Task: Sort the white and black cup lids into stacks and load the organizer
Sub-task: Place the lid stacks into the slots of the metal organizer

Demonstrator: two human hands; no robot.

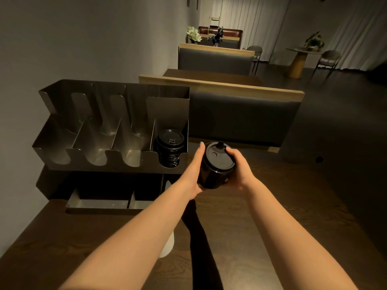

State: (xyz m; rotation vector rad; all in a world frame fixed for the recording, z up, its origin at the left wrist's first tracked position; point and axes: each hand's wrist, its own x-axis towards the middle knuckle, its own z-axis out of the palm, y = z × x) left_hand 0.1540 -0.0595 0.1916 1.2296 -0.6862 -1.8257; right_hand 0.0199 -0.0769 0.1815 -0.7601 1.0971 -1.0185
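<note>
Both hands, left hand [195, 164] flat-fingered, right hand [237, 164] curled, hold the black lid stack [216, 166]; keep it squeezed level, then lower it into the metal organizer [62, 141] beside the loaded lids [170, 148].

Both hands hold a stack of black lids [216, 166] above the dark wooden table [272, 216], just right of the metal organizer [109, 130]. The left hand [195, 170] lies flat against the stack's left side, fingers straight. The right hand [238, 166] curls round its right side, thumb on the top lid. Another black stack [170, 147] stands in the organizer's rightmost compartment. A white object [167, 245] shows partly under the left forearm. Beyond the table stand booth seats [240, 116].
</note>
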